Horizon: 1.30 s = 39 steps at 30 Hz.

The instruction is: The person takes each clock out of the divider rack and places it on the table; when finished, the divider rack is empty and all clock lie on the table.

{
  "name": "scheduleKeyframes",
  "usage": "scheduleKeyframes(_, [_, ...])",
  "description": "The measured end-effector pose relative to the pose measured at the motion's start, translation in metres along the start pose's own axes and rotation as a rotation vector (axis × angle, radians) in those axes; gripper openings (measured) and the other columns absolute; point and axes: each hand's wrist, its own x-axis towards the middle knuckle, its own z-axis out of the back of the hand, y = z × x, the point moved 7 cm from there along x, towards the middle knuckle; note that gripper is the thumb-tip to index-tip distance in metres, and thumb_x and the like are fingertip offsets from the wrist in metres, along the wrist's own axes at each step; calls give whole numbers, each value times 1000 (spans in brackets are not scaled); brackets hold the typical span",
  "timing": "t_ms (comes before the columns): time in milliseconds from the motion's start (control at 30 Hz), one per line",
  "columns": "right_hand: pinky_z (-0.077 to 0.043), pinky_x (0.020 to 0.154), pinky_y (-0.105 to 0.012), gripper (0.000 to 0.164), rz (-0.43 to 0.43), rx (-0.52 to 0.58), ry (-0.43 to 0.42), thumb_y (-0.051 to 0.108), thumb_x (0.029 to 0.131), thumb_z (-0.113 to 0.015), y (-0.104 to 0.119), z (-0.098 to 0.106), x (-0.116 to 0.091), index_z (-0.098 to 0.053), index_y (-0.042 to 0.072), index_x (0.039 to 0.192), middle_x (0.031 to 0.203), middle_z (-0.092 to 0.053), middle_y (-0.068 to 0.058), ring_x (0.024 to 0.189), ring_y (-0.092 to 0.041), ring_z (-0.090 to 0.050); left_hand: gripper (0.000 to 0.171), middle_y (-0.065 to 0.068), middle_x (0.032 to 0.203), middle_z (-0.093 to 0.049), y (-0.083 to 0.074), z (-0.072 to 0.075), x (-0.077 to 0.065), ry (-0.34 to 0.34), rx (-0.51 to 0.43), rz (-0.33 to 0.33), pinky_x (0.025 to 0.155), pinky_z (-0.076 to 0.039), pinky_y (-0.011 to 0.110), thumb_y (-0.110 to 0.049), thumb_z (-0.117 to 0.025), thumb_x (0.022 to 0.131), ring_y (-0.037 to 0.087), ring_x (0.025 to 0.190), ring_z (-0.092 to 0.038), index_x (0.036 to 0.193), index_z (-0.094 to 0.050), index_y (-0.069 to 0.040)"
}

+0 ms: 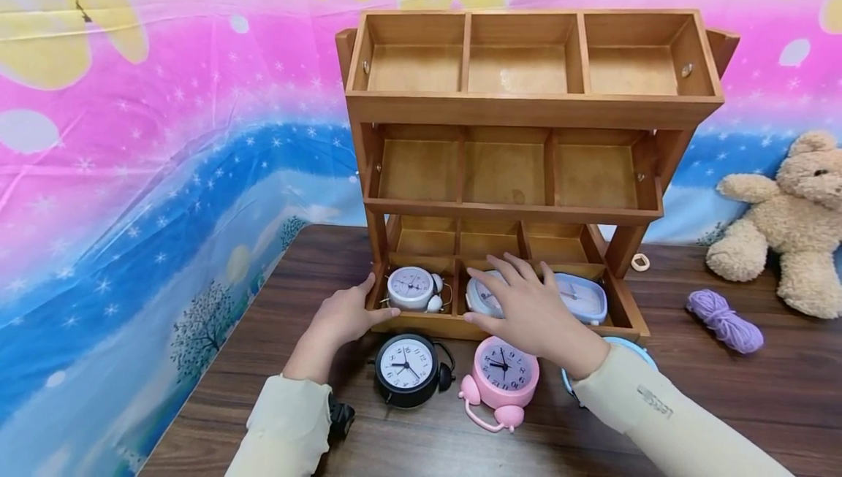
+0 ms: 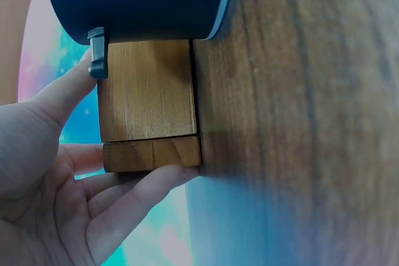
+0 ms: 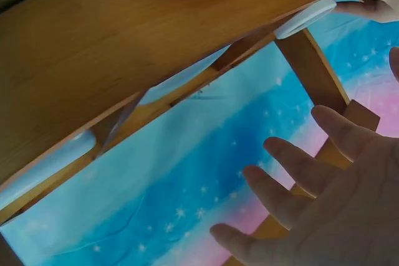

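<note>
My left hand (image 1: 342, 316) grips the left front corner of the wooden shelf (image 1: 520, 112), thumb along the front rim and fingers against the end board (image 2: 153, 154). Beside it, a white alarm clock (image 1: 411, 287) lies face up in the bottom tier's left compartment. My right hand (image 1: 533, 309) spreads its fingers above that tier, partly covering a pale clock (image 1: 482, 303) in the middle compartment. To its right lies a light blue rounded clock (image 1: 584, 300). In front of the shelf are a black alarm clock (image 1: 406, 371) and a pink one (image 1: 505, 371).
A blue-rimmed object (image 1: 631, 346) is mostly hidden under my right sleeve. To the right are a purple yarn skein (image 1: 725, 321), a small wooden ring (image 1: 640, 262) and a teddy bear (image 1: 789, 221). A patterned cloth (image 1: 197, 97) hangs behind the table.
</note>
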Motion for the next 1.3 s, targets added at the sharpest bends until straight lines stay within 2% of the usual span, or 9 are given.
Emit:
scheduleKeyframes(167, [-16,112,-68,77,-2,53,57,61,90,-62,9,-8,23,-46,17,151,154,-40,-14,144,-38,-30,86,27,141,-51,2,-1,0,2,-2,8,94,-47,54,-51,-67,92,39,108,-61,157,-29,-10])
scheduleKeyframes(333, [-15,114,-64,85,-13,43,137,61,90,-61,18,-19,42,-40,8,153,155,-39,-15,144,-36,-32,86,27,141,-51,3,-2,-1,1,-6,12,95,-47,55,-51,-67,92,41,112,-60,157,-29,-11])
scheduleKeyframes(500, [-25,115,-53,91,-55,65,216,60,92,-60,23,-29,53,-33,0,154,156,-35,-21,142,-37,-35,86,27,141,-51,3,-2,-1,2,-11,19,93,-48,54,-51,-67,91,37,106,-61,157,-29,-12])
scheduleKeyframes(600, [-32,112,-49,93,-76,96,254,59,92,-60,26,-34,59,-30,-2,154,156,-34,-23,141,-37,-37,86,26,140,-52,2,-2,-1,3,-10,21,92,-48,53,-51,-67,91,36,104,-62,157,-29,-12])
scheduleKeyframes(800, [-35,111,-48,92,-79,119,326,59,92,-61,38,-41,71,-31,-3,153,156,-34,-23,141,-36,-37,86,26,138,-54,2,0,-1,-6,-3,15,92,-49,54,-52,-67,91,37,106,-62,157,-29,-12])
scheduleKeyframes(1100, [-34,112,-47,89,-24,65,381,58,92,-60,55,-53,89,-35,-2,152,152,-41,-20,138,-36,-41,86,25,135,-57,1,0,-1,-3,-14,12,81,-52,46,-52,-67,91,30,88,-62,157,-29,-12])
scheduleKeyframes(1300, [-35,111,-48,88,-28,56,385,59,91,-61,57,-58,97,-38,-2,151,150,-43,-19,137,-36,-42,86,25,127,-62,1,1,-2,-1,-20,16,76,-52,43,-51,-68,91,26,78,-62,157,-28,-13])
